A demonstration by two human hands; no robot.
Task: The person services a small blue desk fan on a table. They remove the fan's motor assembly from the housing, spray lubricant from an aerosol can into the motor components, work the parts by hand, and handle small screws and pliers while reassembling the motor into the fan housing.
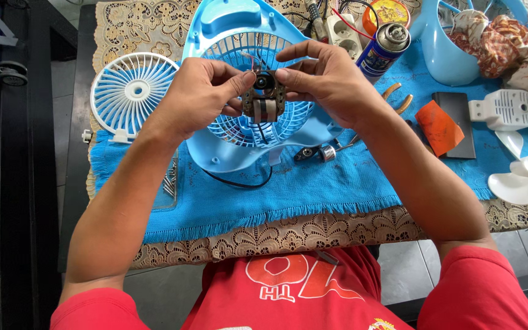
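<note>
- Motor [264, 98]: a small dark fan motor with a round bearing at its top and a pale block at its bottom, held up in the air between both hands, over the blue housing.
- Left hand [200, 91]: closed on the motor's left side, thumb tip pressed by the bearing, fingers curled behind.
- Right hand [325, 76]: clamped on the motor's right side, thumb against its edge, fingers arched over the top.
- Thin wires run up from the motor, red among them, and pass behind the fingers.
- Housing [227, 24]: a light blue fan body with a round grille, lying flat on the blue cloth [337, 183] just under the hands; a black cable loops out from its near edge.
- White grille [131, 91] lies to the left of the housing, partly on the lace cover [313, 229].
- Spray can [383, 46] lies to the right of the right hand, close behind it.
- Pliers [398, 98] with orange handles show past the right wrist.
- Orange sheet [438, 125] rests on a black slab [462, 116] further right.
- White blade [524, 177] sits at the far right edge, near a white bracket [505, 109].
- Small metal parts [316, 153] lie on the cloth below the right hand.
</note>
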